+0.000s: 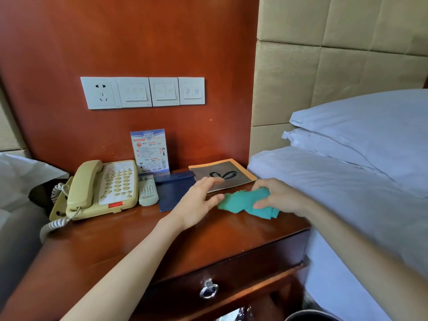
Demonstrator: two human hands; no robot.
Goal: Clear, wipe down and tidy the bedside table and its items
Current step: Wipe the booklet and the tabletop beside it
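Note:
On the wooden bedside table point(143, 242) my right hand point(281, 196) grips a crumpled green cloth point(245, 202) near the right edge. My left hand point(199, 202) reaches forward with relaxed fingers, its fingertips over the near edge of a grey and orange booklet point(228, 173) at the back right. A dark blue folder point(176, 189) lies in the middle, partly under my left hand. Left of it lie a grey remote control point(147, 189) and a beige telephone point(104, 188). A blue printed card point(150, 150) stands against the back panel.
A bed with a white sheet point(347, 193) and pillows point(370, 126) borders the table on the right. White bedding point(16, 177) lies to the left. A socket and switch panel point(142, 92) is on the wooden wall. Below is a drawer with a metal ring pull point(208, 290).

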